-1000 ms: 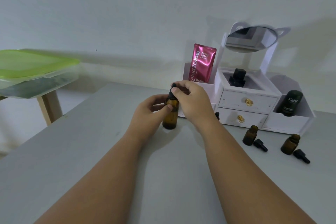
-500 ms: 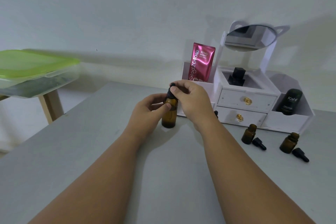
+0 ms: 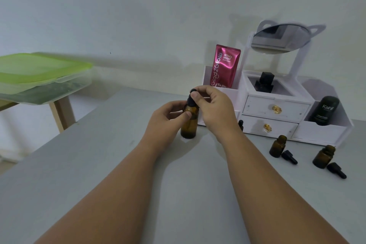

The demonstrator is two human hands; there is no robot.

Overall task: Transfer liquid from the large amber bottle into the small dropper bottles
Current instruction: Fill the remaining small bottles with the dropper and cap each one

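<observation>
At frame centre, the right hand [image 3: 214, 108] fingers [image 3: 197, 96] pinch the black dropper cap [image 3: 191, 99], seemingly seated, atop the large amber bottle [image 3: 189, 123]; the left hand [image 3: 168, 118] grips its body, upright on the counter [image 3: 99, 164]. Two small dropper bottles [image 3: 278, 145] stand lower right, uncapped.

l hand [image 3: 166, 118] round upright lg amber bottle [image 3: 189, 124] on table [image 3: 99, 164], r hand [image 3: 214, 108] pinching its dropper cap [image 3: 191, 98]

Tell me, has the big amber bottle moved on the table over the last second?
No. The large amber bottle stands upright just left of the white organizer, as before; the slight shift in frame matches the organizer's, so it is the camera.
</observation>
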